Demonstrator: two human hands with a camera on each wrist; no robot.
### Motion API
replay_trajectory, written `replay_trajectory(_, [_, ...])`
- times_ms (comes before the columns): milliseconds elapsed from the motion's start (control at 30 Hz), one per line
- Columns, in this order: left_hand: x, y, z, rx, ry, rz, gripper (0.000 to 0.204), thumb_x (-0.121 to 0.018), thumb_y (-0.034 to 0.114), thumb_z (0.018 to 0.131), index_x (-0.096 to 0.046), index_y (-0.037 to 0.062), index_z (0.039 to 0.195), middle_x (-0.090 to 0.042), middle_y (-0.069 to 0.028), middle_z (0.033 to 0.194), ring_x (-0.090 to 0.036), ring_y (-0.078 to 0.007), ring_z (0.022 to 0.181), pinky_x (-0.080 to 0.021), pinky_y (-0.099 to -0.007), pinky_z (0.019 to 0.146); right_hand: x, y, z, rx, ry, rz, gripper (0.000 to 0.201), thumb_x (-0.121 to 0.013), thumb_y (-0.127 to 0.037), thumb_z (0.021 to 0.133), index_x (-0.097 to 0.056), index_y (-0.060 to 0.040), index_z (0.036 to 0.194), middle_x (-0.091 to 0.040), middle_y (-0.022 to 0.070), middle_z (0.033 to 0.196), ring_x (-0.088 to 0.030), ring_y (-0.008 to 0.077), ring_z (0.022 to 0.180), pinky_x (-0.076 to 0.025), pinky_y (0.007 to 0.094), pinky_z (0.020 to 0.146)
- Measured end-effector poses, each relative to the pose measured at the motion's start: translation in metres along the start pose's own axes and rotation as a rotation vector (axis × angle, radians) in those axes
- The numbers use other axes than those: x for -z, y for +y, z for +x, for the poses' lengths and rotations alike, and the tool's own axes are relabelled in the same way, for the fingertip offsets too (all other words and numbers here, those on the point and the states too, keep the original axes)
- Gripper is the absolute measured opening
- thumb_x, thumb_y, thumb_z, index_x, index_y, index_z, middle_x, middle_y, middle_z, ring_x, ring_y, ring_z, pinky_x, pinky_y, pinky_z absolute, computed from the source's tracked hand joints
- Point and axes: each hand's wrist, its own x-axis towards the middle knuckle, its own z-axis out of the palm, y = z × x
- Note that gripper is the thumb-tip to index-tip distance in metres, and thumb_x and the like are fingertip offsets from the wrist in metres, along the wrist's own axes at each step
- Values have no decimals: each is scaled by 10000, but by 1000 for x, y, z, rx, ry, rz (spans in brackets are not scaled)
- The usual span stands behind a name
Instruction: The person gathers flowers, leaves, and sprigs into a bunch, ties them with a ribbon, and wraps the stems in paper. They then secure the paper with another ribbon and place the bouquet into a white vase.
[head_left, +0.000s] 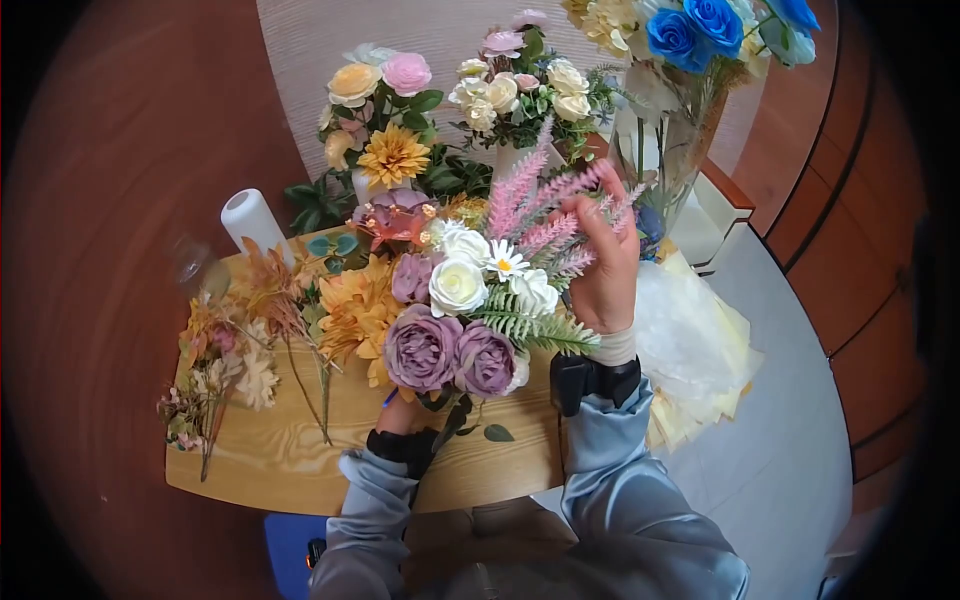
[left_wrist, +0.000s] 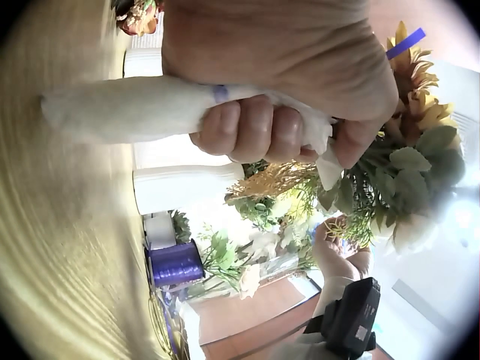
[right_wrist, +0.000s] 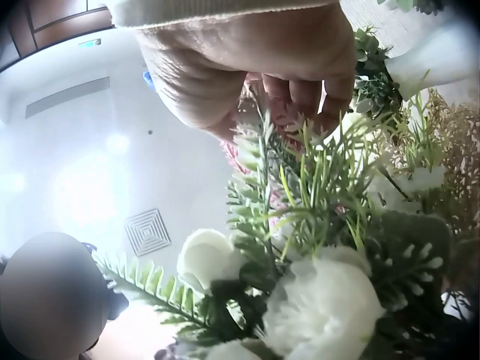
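My left hand [left_wrist: 277, 52] grips the white-wrapped handle [left_wrist: 135, 109] of an artificial bouquet, keeping it upright over the table. In the head view the flowers mostly cover this hand. The bouquet bears purple peonies [head_left: 422, 348], white roses [head_left: 458, 288], a daisy [head_left: 505, 260], a fern leaf [head_left: 535, 328] and orange blooms [head_left: 360, 310]. On its right side, pink flower sprigs [head_left: 520, 190] fan upward. Among them is my right hand [head_left: 608, 275], its thumb and curled fingers pinching the sprigs. Greenery hides part of those fingertips in the right wrist view.
Loose artificial stems [head_left: 240, 370] lie on the left of the wooden table [head_left: 490, 470], near a white cylinder [head_left: 250, 222]. Potted arrangements stand behind, and a glass vase [head_left: 670, 150] holds blue roses [head_left: 690, 35]. Wrapping sheets [head_left: 695, 340] lie right; a purple ribbon spool [left_wrist: 176, 262] shows in the left wrist view.
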Motion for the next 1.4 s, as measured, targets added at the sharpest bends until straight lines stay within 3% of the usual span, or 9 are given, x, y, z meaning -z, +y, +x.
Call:
replay_trajectory(67, [-1, 43, 67, 18, 2, 20, 302, -531, 191, 789, -505, 72, 1065, -509, -99, 1060, -489, -221, 955, -398, -300, 800, -1, -4, 0, -43, 8, 21, 548, -553, -80, 796, -289, -38, 1274, -558, 66, 947, -538, 152, 862, -404, 278, 823])
replay_trajectory(100, [8, 42, -1, 28, 4, 29, 298, -531, 190, 789, -507, 72, 1062, -512, -99, 1054, -491, -221, 950, -399, -300, 797, -10, -13, -3, -51, -9, 135, 584, -570, -92, 789, -267, -48, 1285, -530, 68, 1024, -533, 153, 885, -397, 285, 840])
replay_trajectory(200, [3, 38, 16, 56, 10, 54, 288, -530, 189, 790, -512, 71, 1052, -519, -98, 1037, -497, -222, 935, -403, -299, 788, -14, -5, -5, 126, -59, -53, 614, -589, -69, 772, -259, -55, 1290, -498, 84, 1083, -525, 152, 919, -409, 285, 832])
replay_trajectory(467, [16, 82, 30, 116, 36, 113, 260, -526, 185, 793, -528, 69, 1025, -539, -97, 992, -513, -225, 894, -412, -298, 763, -2, -5, -2, -103, -64, -87, 597, -573, -83, 793, -253, -45, 1295, -555, 125, 1004, -539, 170, 915, -436, 286, 800])
replay_trajectory(1067, [-7, 4, 40, 253, 220, -1487, 184, -457, 124, 841, -536, 31, 978, -539, -54, 903, -512, -156, 780, -416, -266, 685, -6, -7, -3, -44, -34, 89, 515, -541, -90, 815, -297, -29, 1265, -555, 112, 1015, -548, 144, 874, -437, 265, 788])
replay_trajectory(1133, [1, 1, 60, 17, 256, -804, 174, -479, 116, 823, -530, 23, 961, -526, -35, 911, -501, -155, 779, -410, -258, 675, -10, -4, -4, -68, -74, 65, 541, -526, -100, 824, -258, -35, 1290, -491, 131, 1132, -516, 167, 970, -419, 275, 831])
replay_trajectory(1267, [0, -36, 69, -22, 149, -773, 191, -525, 87, 791, -533, 31, 973, -531, -40, 934, -509, -180, 826, -415, -269, 697, -13, 3, -9, -28, -212, 13, 674, -567, -44, 783, -166, -19, 1324, -327, 130, 1283, -400, 189, 1125, -375, 299, 900])
replay_trajectory(1333, [4, -5, 76, -290, 72, -255, 261, -458, 247, 831, -473, 36, 984, -475, -28, 669, -432, -127, 511, -344, -243, 453, -19, 3, -12, -23, -231, -135, 671, -585, 23, 746, -211, -4, 1303, -387, 117, 1236, -428, 175, 1090, -390, 292, 884])
replay_trajectory(1400, [6, 27, 79, -179, 41, -422, 206, -437, 248, 833, -466, 51, 885, -384, -1, 608, -310, -75, 441, -229, -223, 415, -16, 4, -11, -57, -210, -123, 646, -586, 41, 738, -245, -3, 1286, -422, 111, 1198, -446, 169, 1066, -400, 286, 868])
